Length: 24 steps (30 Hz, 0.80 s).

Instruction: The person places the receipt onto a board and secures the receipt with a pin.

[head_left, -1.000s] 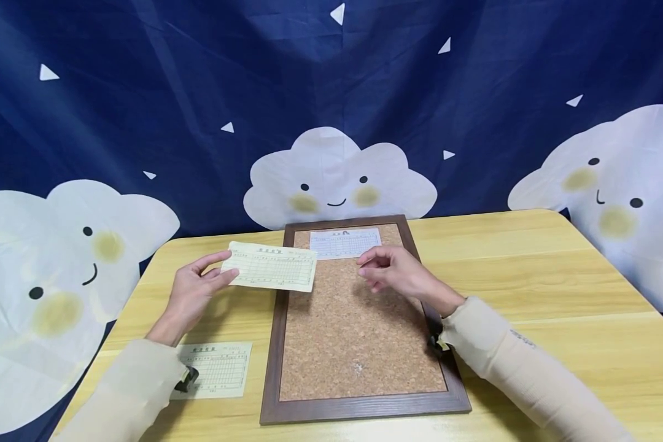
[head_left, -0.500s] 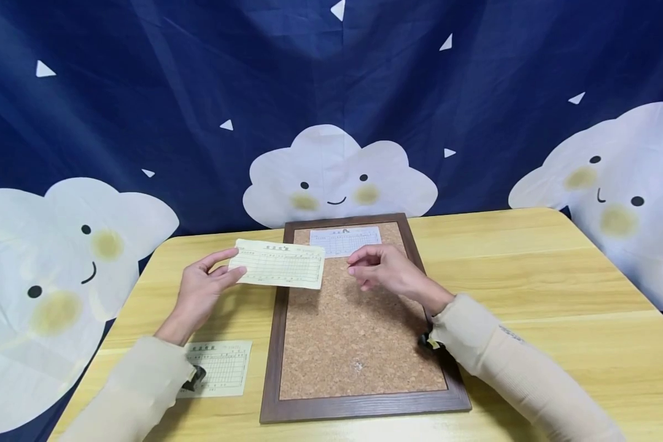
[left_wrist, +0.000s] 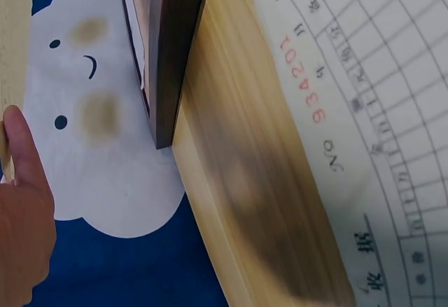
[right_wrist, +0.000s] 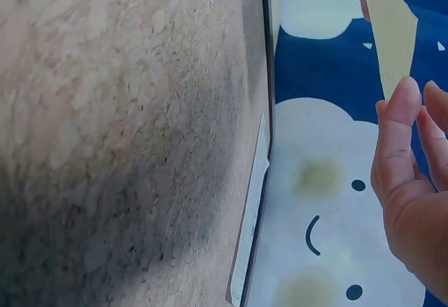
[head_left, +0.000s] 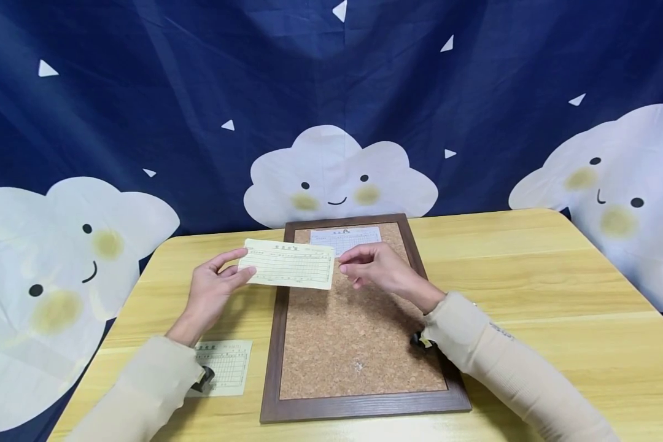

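Here, a person's left hand [head_left: 212,288] pinches the left end of a pale yellow slip [head_left: 293,265] between thumb and fingers, keeping it off the table [head_left: 530,294]. The slip, printed with a ruled grid, is raised in front of the far left part of a cork board [head_left: 359,344] and overlaps its dark brown wooden frame [head_left: 364,406] in the head view.

The right hand [head_left: 383,270] is over the cork, its fingers bent and the thumb and forefinger tips close together, just beside the slip's right edge. Whether those fingertips grasp anything small, I cannot tell.

At the far end of the board lies a white form [head_left: 359,237], its lower right part near the right hand. On the table, to the left of the board, rests a second yellow form [head_left: 229,368], partly covered by the left sleeve [head_left: 138,393] (the left wrist view shows a red serial number on it, printed beside a grid). The right sleeve [head_left: 508,362], also beige, crosses the board's right edge from above.

Behind the table hangs a navy backdrop [head_left: 199,61] with white triangles and smiling clouds [head_left: 337,159].
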{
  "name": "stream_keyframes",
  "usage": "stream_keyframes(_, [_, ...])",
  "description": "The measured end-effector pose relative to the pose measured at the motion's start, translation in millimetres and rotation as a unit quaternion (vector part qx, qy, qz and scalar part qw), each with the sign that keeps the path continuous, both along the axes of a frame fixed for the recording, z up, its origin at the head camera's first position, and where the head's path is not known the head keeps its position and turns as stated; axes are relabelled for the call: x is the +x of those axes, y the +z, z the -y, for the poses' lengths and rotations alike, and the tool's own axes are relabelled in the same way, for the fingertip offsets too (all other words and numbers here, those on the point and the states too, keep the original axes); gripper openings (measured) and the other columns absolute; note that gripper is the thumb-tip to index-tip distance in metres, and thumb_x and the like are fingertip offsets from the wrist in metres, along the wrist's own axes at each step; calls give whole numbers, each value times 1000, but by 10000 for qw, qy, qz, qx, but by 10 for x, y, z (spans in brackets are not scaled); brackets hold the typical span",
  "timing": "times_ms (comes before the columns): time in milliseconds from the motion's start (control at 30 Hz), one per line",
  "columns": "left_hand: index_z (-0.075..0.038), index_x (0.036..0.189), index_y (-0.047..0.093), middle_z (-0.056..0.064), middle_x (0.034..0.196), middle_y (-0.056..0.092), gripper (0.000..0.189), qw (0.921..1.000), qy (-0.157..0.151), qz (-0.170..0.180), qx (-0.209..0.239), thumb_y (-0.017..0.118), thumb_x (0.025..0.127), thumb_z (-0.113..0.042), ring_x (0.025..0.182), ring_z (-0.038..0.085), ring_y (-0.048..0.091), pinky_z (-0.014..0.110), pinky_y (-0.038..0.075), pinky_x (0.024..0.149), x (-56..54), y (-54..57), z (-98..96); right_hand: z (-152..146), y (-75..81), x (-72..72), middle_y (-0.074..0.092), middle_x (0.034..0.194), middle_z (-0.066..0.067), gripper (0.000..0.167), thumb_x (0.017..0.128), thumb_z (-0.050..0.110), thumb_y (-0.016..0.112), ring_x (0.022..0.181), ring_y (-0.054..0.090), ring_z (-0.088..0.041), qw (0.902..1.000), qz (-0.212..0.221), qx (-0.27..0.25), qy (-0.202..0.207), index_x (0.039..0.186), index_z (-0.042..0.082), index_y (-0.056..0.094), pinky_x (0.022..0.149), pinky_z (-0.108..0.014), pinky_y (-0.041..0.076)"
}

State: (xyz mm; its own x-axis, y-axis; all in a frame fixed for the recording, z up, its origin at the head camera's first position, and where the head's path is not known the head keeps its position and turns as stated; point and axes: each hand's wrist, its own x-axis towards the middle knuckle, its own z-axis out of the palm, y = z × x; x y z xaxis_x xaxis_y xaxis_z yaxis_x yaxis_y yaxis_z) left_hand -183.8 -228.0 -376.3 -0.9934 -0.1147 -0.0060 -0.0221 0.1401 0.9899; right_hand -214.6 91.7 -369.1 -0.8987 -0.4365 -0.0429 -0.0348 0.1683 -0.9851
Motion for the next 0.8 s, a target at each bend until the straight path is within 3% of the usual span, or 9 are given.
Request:
stream_keyframes(100, [2,131,62,-8,87,71,50,10000,31,-4,2,79,85,-5,81,2,67,20,56,74,-3,-4,-29,9,5,-8,70,86,-8,24,91,0,70,66,65,-15,10000,37,11,-51,113,-11,68,69,-39,59])
stream_keyframes(400, [2,131,62,-5,86,72,50,10000,21,3,6,79,85,-6,80,3,67,20,56,74,-17,-2,-105,29,18,-1,69,101,-27,23,92,-3,68,70,67,-16,9994,250,-238,-87,113,-12,68,64,-28,58])
stream_keyframes(667, [1,131,62,-5,89,69,48,10000,13,54,13,78,85,-4,79,3,65,20,55,71,-13,-16,-185,33,1,-7,71,86,-9,23,91,-2,70,71,67,-19,9992,290,-260,-127,112,-12,68,66,-29,59])
stream_keyframes(800, [1,131,62,-3,93,68,48,10000,-1,90,-9,78,85,-5,80,3,64,20,55,71,-15,-25,-218,19,-15,-8,70,84,-7,23,91,-3,69,70,66,-16,9990,342,-264,-152,111,-13,68,66,-27,58])
